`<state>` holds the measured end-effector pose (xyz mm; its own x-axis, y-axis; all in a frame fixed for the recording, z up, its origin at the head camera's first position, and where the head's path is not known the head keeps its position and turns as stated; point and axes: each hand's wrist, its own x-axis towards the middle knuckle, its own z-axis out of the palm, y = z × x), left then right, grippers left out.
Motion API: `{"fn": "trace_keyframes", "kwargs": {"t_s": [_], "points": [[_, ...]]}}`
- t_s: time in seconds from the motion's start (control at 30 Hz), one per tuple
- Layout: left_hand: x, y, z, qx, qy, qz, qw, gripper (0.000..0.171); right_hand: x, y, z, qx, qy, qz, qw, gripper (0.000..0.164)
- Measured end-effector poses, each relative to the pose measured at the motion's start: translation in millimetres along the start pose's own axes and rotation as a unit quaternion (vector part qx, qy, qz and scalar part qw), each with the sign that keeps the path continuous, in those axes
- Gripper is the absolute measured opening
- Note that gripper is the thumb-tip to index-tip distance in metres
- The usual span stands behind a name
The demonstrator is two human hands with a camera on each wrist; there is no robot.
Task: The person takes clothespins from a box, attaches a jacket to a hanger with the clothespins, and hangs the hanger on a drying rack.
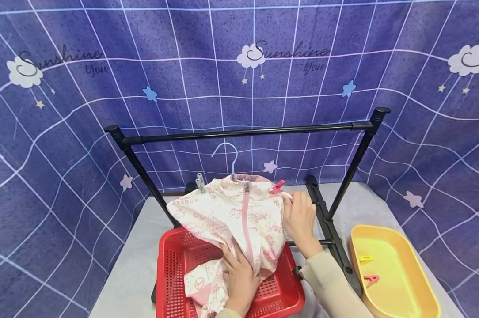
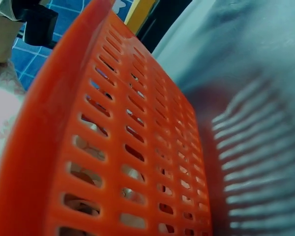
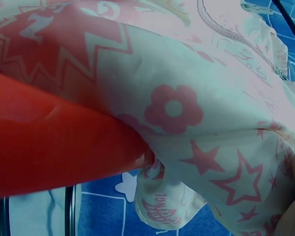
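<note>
A white jacket (image 1: 223, 207) with pink prints and a pink zip strip is on a light-blue hanger (image 1: 234, 159), above the red basket (image 1: 169, 256). A grey clothespin (image 1: 200, 183) and a red clothespin (image 1: 277, 187) sit at its shoulders. My right hand (image 1: 301, 221) pinches the jacket near the shoulder beside the red clothespin; only part of that hand shows at the right wrist view's edge. My left hand (image 1: 240, 280) rests on the jacket's lower front, fingers extended over the fabric. The left wrist view shows the basket's slotted wall (image 2: 123, 142), not the hand.
A black rack with a horizontal bar (image 1: 247, 131) stands behind the jacket. To the right is a yellow tray (image 1: 398, 265) with a yellow clothespin (image 1: 365, 259) and a pink clothespin (image 1: 370, 280). Printed fabric (image 1: 382, 66) hangs behind and at both sides.
</note>
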<state>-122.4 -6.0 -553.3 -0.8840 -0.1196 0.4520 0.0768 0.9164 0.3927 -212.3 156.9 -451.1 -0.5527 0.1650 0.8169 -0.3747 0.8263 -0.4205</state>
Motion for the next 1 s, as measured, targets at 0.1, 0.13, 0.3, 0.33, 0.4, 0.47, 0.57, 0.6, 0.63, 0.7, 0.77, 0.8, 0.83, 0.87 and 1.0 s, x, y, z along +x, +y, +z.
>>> {"fn": "trace_keyframes", "kwargs": {"t_s": [0.1, 0.13, 0.3, 0.33, 0.4, 0.47, 0.57, 0.6, 0.63, 0.7, 0.77, 0.8, 0.83, 0.87, 1.0], "points": [[0.6, -0.5, -2.8, -0.005, 0.0, 0.007, 1.0, 0.115, 0, 0, 0, 0.002, 0.0, -0.001, 1.0, 0.021], [1.0, -0.7, -3.7, -0.006, -0.001, 0.009, 0.9999, 0.114, 1, 0, 0, 0.003, -0.002, -0.001, 1.0, 0.022], [4.3, -3.1, -8.0, 0.004, -0.003, 0.023, 0.9997, 0.105, 1, 1, 1, 0.006, -0.012, 0.001, 1.0, 0.022], [4.8, -3.9, -8.7, 0.007, -0.005, 0.028, 0.9996, 0.103, 1, 1, 2, 0.006, -0.013, 0.002, 1.0, 0.021], [5.9, -6.0, -9.9, 0.021, -0.007, 0.037, 0.9991, 0.1, 1, 1, 2, 0.008, -0.014, 0.001, 1.0, 0.02], [7.1, -8.4, -11.1, 0.033, -0.003, 0.05, 0.9982, 0.099, 0, 1, 2, 0.012, -0.013, -0.001, 1.0, 0.02], [9.3, -12.0, -12.7, 0.058, 0.015, 0.075, 0.9954, 0.094, 0, 2, 2, 0.016, -0.012, -0.009, 1.0, 0.019], [10.3, -12.9, -13.5, 0.063, 0.022, 0.083, 0.9943, 0.091, -1, 3, 2, 0.017, -0.011, -0.011, 1.0, 0.019], [11.4, -13.9, -14.1, 0.068, 0.029, 0.09, 0.9932, 0.086, -1, 3, 3, 0.018, -0.01, -0.014, 1.0, 0.019], [13.4, -15.6, -15.8, 0.075, 0.039, 0.103, 0.9911, 0.075, -1, 4, 3, 0.018, -0.009, -0.017, 1.0, 0.019], [15.2, -17.1, -17.7, 0.074, 0.038, 0.111, 0.9904, 0.065, -2, 5, 3, 0.019, -0.006, -0.021, 1.0, 0.019], [16.1, -17.6, -18.9, 0.073, 0.033, 0.113, 0.9904, 0.062, -2, 6, 3, 0.02, -0.005, -0.023, 1.0, 0.019], [16.9, -18.0, -20.0, 0.073, 0.029, 0.114, 0.9903, 0.058, -2, 6, 3, 0.02, -0.005, -0.024, 1.0, 0.019], [17.5, -18.5, -21.1, 0.072, 0.023, 0.115, 0.9905, 0.055, -2, 6, 3, 0.02, -0.004, -0.026, 0.999, 0.018], [19.8, -18.9, -26.4, 0.069, 0.009, 0.115, 0.9909, 0.047, -2, 8, 3, 0.021, -0.002, -0.031, 0.999, 0.018]]}}
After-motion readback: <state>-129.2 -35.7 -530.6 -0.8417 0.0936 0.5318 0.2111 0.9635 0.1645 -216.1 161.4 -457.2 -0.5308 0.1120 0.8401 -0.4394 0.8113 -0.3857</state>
